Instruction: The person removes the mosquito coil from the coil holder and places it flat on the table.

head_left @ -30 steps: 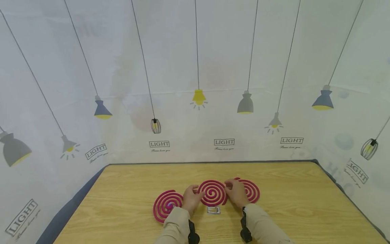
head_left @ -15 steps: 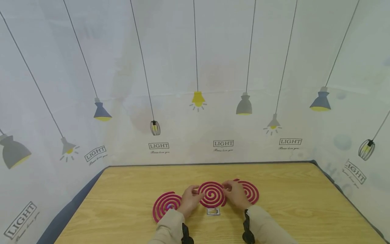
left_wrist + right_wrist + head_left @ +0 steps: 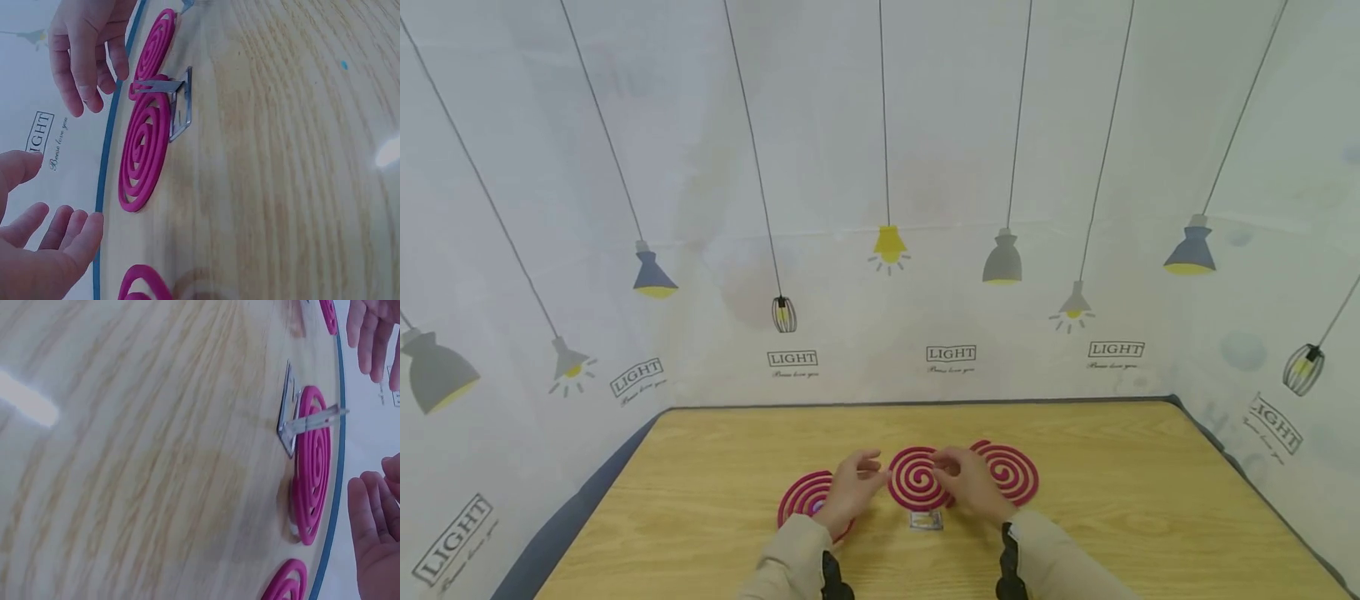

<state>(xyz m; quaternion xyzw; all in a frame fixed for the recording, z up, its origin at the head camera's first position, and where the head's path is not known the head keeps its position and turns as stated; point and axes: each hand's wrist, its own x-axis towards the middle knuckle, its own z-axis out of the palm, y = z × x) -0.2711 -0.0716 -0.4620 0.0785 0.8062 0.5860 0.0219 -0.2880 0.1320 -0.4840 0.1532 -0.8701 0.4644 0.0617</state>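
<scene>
A pink mosquito coil [image 3: 920, 477] lies at the middle of the table, between my hands. At its near edge is a thin metal coil stand [image 3: 180, 106] with an upright strip; whether the two are joined I cannot tell. My left hand [image 3: 852, 492] hovers left of this coil, fingers loosely spread, holding nothing. Above the coil's right side, my right hand [image 3: 973, 483] has its thumb and fingers apart. Partly behind the left hand lies a second coil [image 3: 788, 504] with something small and shiny at its centre. Right of the right hand lies a third coil [image 3: 1030, 479].
The wooden table [image 3: 1150, 500] has a dark edging at the back. A pale wall covering [image 3: 850, 375] printed with hanging lamps stands behind and on both sides. Another metal piece [image 3: 303, 322] shows near the top of the right wrist view.
Both hands held the middle coil's sides earlier. The left hand has let go and drawn left; the right hand has let go and lifted, shifting slightly left. The coil stays on the table.
</scene>
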